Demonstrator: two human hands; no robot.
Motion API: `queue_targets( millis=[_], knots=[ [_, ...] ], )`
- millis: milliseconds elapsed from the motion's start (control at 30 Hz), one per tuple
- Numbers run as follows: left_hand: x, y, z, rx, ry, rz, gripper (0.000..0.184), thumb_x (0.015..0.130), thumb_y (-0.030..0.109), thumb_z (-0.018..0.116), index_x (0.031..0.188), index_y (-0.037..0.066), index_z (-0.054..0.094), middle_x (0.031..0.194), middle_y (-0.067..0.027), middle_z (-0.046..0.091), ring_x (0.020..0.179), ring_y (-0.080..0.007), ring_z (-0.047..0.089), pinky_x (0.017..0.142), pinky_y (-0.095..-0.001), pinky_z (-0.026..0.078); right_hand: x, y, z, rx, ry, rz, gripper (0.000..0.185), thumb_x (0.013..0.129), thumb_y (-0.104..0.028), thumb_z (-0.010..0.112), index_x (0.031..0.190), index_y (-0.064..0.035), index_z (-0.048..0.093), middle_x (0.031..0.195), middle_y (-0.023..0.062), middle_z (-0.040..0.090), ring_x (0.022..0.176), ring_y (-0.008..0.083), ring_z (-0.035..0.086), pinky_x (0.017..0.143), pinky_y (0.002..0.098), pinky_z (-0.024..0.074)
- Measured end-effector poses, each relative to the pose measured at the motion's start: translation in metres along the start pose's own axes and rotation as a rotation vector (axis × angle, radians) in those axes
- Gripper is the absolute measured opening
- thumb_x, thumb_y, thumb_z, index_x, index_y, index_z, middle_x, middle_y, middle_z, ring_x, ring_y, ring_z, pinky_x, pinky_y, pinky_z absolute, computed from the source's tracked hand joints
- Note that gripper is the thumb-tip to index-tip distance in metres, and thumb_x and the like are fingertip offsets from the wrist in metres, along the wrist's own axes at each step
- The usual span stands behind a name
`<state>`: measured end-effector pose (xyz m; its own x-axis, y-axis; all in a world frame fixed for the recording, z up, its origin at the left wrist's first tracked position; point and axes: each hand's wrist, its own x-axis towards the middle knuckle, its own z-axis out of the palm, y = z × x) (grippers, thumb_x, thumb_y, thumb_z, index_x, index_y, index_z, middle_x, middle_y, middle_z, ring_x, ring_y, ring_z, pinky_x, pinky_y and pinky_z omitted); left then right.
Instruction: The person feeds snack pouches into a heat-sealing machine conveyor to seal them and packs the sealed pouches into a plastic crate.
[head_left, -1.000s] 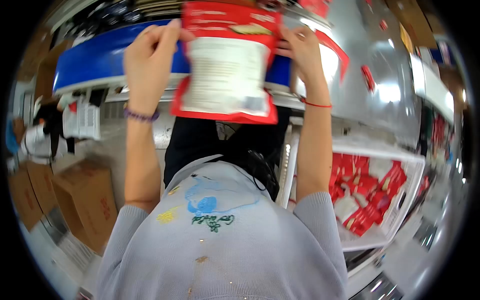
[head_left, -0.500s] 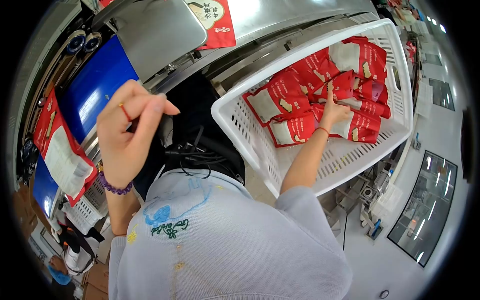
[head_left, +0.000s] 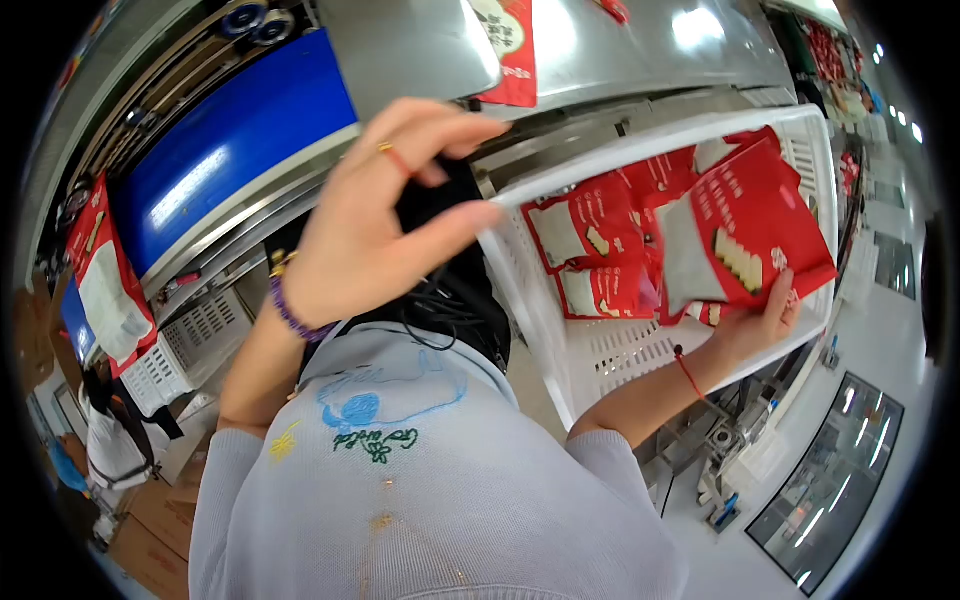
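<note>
Gleaming beyond the packets (head_left: 735, 215), the counter (head_left: 630, 65) seems steel.

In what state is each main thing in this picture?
White perforated plastic basket: open-topped, partly filled.
Red-and-white rectangular packets inside it: piled, overlapping.
Single packet over the pile: held at its near edge.
Right bare hand: closed on that edge.
Left bare hand: empty, thumb and fingers apart.
Glossy blue conveyor-like surface: moving or still, cannot tell.
Packet at far left: lying across that surface's front edge.

The left hand (head_left: 372, 215) is raised, loosely spread; the right hand (head_left: 762, 322) grips.
</note>
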<state>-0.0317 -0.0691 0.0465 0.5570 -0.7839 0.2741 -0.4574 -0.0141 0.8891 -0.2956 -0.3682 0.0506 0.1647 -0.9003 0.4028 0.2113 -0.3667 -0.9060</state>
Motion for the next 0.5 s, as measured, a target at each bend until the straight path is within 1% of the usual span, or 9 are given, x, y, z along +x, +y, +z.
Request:
queue_targets(
  millis=[133,167,233,300,333,367,433,467,500],
  knots=[
    [0.001,-0.011,0.009,-0.37,-0.051,0.102,0.091,0.073,0.018,0.082,0.146,0.004,0.029,0.138,-0.0109,0.047,0.134,-0.0252,0.039,0.11,-0.0401,0.032,-0.047,-0.014,0.07,0.079,-0.45,0.021,0.034,0.094,-0.013,0.055,0.12,0.0081,0.053,0.116,0.0163,0.062,0.104,0.0222,0.062,0.092,0.0358,0.0485],
    [-0.001,-0.01,0.011,-0.574,-0.025,0.089,0.07,0.078,0.012,0.079,0.137,0.001,0.044,0.128,-0.0089,0.054,0.121,-0.0207,0.051,0.102,-0.0354,0.04,-0.05,-0.013,0.084,0.224,-0.794,0.088,0.038,0.093,-0.015,0.057,0.124,0.0071,0.052,0.118,0.0157,0.062,0.106,0.0219,0.061,0.096,0.0355,0.0457],
    [-0.012,-0.008,-0.008,-0.767,-0.127,-0.198,0.04,0.082,0.004,0.073,0.119,-0.002,0.06,0.112,-0.0059,0.062,0.101,-0.0132,0.059,0.09,-0.0278,0.047,-0.075,0.004,0.128,0.206,-0.666,0.204,0.044,0.093,-0.017,0.057,0.13,0.0051,0.048,0.124,0.0154,0.058,0.11,0.0219,0.059,0.099,0.0354,0.0439],
    [-0.021,-0.01,-0.006,-0.663,0.318,-0.175,0.018,0.085,-0.002,0.069,0.102,-0.004,0.067,0.098,-0.0031,0.064,0.084,-0.0071,0.059,0.077,-0.0209,0.049,-0.098,0.007,0.164,0.34,-0.565,0.359,0.047,0.093,-0.017,0.058,0.134,0.0033,0.044,0.132,0.015,0.053,0.114,0.0218,0.056,0.1,0.0349,0.0433],
    [-0.029,-0.018,-0.01,-0.709,0.408,-0.176,0.019,0.085,-0.001,0.069,0.103,-0.005,0.066,0.097,-0.0038,0.064,0.084,-0.0077,0.061,0.076,-0.0208,0.05,-0.114,0.015,0.175,0.378,-0.653,0.385,0.05,0.094,-0.016,0.059,0.136,0.0028,0.041,0.136,0.0138,0.049,0.116,0.0218,0.055,0.099,0.0343,0.0442],
    [-0.033,-0.022,-0.016,-0.702,0.436,-0.171,0.019,0.085,-0.001,0.069,0.103,-0.005,0.066,0.097,-0.0038,0.064,0.084,-0.0077,0.061,0.076,-0.0208,0.05,-0.126,0.017,0.183,-0.068,-0.729,0.344,0.046,0.093,-0.013,0.06,0.134,0.0028,0.043,0.131,0.0119,0.054,0.112,0.0205,0.057,0.097,0.0333,0.0462],
    [-0.038,-0.03,-0.029,-0.554,0.503,-0.279,0.02,0.083,0.0,0.072,0.102,-0.004,0.067,0.097,-0.004,0.067,0.083,-0.0076,0.063,0.075,-0.0209,0.052,-0.132,0.034,0.199,0.05,-0.761,0.3,0.04,0.094,-0.012,0.06,0.129,0.0025,0.048,0.124,0.0097,0.058,0.106,0.0181,0.06,0.093,0.0319,0.0484],
    [-0.036,-0.032,-0.034,-0.64,0.536,-0.282,0.02,0.079,0.012,0.078,0.093,0.0,0.07,0.075,0.0019,0.067,0.065,-0.0023,0.056,0.06,-0.0177,0.047,-0.127,0.037,0.205,0.046,-0.774,0.296,0.04,0.094,-0.012,0.06,0.129,0.0025,0.048,0.124,0.0097,0.058,0.106,0.0181,0.06,0.093,0.0319,0.0484],
    [-0.039,-0.038,-0.044,-0.614,0.458,-0.367,0.021,0.079,0.014,0.079,0.091,-0.001,0.071,0.076,0.0013,0.068,0.066,-0.001,0.055,0.06,-0.0173,0.046,-0.121,0.034,0.216,0.136,-0.68,0.395,0.037,0.095,-0.014,0.06,0.126,0.0023,0.05,0.121,0.0091,0.06,0.103,0.0169,0.061,0.091,0.0311,0.0491]
  ],
)
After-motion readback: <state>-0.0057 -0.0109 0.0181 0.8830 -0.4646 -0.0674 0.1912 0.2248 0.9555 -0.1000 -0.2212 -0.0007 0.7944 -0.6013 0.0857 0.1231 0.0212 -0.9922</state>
